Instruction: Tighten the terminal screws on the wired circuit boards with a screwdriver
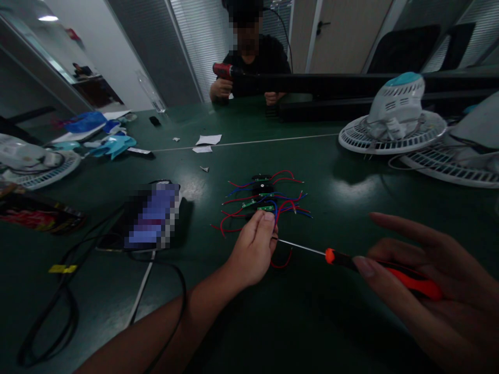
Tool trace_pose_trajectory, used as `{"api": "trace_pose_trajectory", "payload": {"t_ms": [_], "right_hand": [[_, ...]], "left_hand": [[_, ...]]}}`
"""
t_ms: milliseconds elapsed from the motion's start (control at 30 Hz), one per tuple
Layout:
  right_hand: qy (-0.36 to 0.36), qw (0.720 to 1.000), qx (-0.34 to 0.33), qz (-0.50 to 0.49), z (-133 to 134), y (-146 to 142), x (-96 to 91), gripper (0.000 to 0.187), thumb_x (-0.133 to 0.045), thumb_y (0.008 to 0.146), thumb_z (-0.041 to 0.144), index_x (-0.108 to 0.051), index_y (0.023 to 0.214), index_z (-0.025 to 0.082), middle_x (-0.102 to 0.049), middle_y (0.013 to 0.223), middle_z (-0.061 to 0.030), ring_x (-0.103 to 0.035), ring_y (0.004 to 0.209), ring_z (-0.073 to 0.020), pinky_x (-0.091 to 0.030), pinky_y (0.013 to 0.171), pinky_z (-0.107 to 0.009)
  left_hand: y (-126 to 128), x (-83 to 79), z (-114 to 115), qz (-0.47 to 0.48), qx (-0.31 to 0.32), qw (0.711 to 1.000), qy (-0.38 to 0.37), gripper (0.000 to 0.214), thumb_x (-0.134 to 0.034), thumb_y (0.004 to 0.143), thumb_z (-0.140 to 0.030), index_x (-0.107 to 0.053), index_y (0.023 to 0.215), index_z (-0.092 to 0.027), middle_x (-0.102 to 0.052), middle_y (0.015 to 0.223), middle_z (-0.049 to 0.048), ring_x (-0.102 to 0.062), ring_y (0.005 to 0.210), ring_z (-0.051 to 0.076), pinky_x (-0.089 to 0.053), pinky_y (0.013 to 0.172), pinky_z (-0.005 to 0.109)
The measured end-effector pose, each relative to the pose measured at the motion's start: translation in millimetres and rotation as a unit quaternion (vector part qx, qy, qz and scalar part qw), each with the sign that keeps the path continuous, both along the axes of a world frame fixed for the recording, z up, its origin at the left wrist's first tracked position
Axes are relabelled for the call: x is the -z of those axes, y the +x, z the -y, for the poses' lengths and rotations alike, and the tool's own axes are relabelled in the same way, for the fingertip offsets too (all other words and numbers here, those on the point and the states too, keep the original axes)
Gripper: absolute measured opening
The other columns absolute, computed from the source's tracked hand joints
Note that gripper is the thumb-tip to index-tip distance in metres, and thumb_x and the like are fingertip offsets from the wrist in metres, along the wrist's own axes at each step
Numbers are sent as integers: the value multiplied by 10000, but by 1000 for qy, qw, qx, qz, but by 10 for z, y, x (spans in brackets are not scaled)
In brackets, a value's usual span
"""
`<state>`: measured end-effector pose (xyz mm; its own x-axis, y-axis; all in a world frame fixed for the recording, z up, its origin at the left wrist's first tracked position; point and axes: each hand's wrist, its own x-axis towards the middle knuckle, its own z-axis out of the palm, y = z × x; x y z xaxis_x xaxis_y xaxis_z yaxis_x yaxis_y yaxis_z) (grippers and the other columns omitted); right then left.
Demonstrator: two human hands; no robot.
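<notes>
My left hand (253, 244) is closed in a pinch on a small wired part, mostly hidden by the fingers; red and blue wires come out by the thumb. A screwdriver (304, 245) with an orange and black handle reaches from the right, its tip ending at the left fingers. Around that handle is my right hand (421, 275), thumb beneath and index finger stretched out above it. Just beyond the left hand lie several small green circuit boards (249, 203) and black round pieces (263, 188), with thin red and blue wires spread to both sides.
A phone (152, 215) with black cables (70, 306) lies at the left, near a dark can (39, 210). White fan-like units (393, 117) stand at the right. Across the green table (218, 332), a person holds a red power drill (223, 71) against a long black bar (304, 83).
</notes>
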<state>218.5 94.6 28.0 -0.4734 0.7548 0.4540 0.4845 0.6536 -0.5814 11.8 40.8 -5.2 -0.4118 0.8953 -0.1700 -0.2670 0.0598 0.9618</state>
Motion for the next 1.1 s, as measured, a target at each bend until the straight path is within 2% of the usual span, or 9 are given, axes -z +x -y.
{"api": "trace_pose_trajectory", "payload": {"t_ms": [100, 233, 333, 433, 667, 833, 1100], "right_hand": [[-1, 1000, -22, 16, -1, 9, -20, 393, -578, 881, 382, -519, 1267, 338, -711, 704, 41, -694, 534, -169, -513, 411, -221], [0, 998, -57, 37, -32, 35, -21, 370, -422, 972, 343, -491, 1333, 391, -701, 635, 81, -618, 369, -105, -428, 306, -173], [4, 998, -41, 53, -50, 27, -15, 370, -426, 979, 302, -509, 1321, 417, -648, 499, 121, -577, 288, -87, -401, 276, -150], [17, 998, -33, 52, -46, -8, -19, 340, -480, 951, 314, -540, 1276, 393, -631, 461, 121, -594, 298, -109, -397, 270, -173], [20, 999, -37, 18, -23, -10, -5, 397, -549, 903, 317, -511, 1298, 332, -723, 664, 42, -694, 471, -162, -492, 356, -227], [28, 999, -29, 22, -20, -5, -4, 395, -573, 888, 308, -510, 1278, 317, -695, 623, 42, -702, 509, -182, -504, 371, -230], [37, 999, -14, 25, -42, -17, 9, 438, -594, 871, 360, -504, 1295, 296, -724, 695, 19, -705, 527, -186, -514, 383, -230]], "left_hand": [[-1, 8, -9, 15, -2, 1000, -3, 383, -575, 815, -548, -509, 736, -179, -462, 637, -51, -411, 505, 54, -336, 449, 162], [-1, 12, -11, 19, -9, 1000, -1, 382, -588, 807, -548, -513, 736, -180, -475, 650, -46, -426, 524, 60, -349, 463, 165], [-2, 16, -7, 16, -5, 1000, 3, 394, -588, 801, -559, -506, 726, -181, -458, 623, -56, -401, 497, 55, -333, 448, 166], [-4, 28, -5, 12, -2, 1000, 1, 398, -577, 803, -567, -506, 729, -183, -452, 618, -59, -392, 488, 53, -322, 438, 166], [4, 10, -10, 13, -4, 1000, -3, 394, -591, 793, -561, -510, 735, -180, -468, 644, -52, -412, 515, 55, -343, 454, 162], [4, -8, -14, 19, -7, 1000, -4, 412, -609, 769, -577, -507, 728, -179, -464, 626, -56, -406, 500, 53, -340, 450, 163], [1, 3, -14, 17, -7, 1000, -4, 415, -607, 772, -582, -512, 721, -181, -468, 632, -52, -418, 511, 56, -347, 457, 164]]}}
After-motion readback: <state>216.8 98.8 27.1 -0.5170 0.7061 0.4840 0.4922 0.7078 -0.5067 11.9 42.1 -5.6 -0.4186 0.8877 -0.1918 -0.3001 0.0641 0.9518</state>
